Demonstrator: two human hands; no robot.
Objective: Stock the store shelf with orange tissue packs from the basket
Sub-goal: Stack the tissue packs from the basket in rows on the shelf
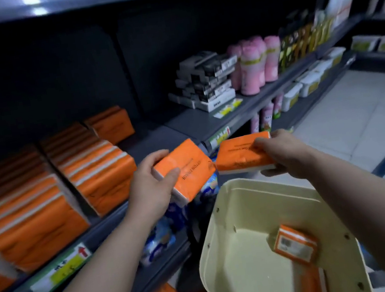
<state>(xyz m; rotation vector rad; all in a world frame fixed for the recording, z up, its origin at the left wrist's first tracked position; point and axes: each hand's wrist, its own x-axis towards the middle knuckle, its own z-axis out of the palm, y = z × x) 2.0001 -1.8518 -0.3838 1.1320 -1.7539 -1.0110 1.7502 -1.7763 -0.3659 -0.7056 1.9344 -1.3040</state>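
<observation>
Head view: the left hand (151, 181) grips one orange pack (186, 169), the right hand (282, 154) another pack (242, 157), both above the basket (212, 256). Best slide them upright onto the shelf (157, 138) gap beside the stocked rows (96, 166).

A dark grey back panel (73, 71) rises behind the grey shelf (157, 137). The upper shelf (62, 1) shows 2 bright light reflections. Pale square floor tiles (358, 114) cover the aisle at right. Further along the shelf stand black cartons (204, 81) and pink bottles (254, 65); white tubs (310, 81) sit 1 level lower.
</observation>
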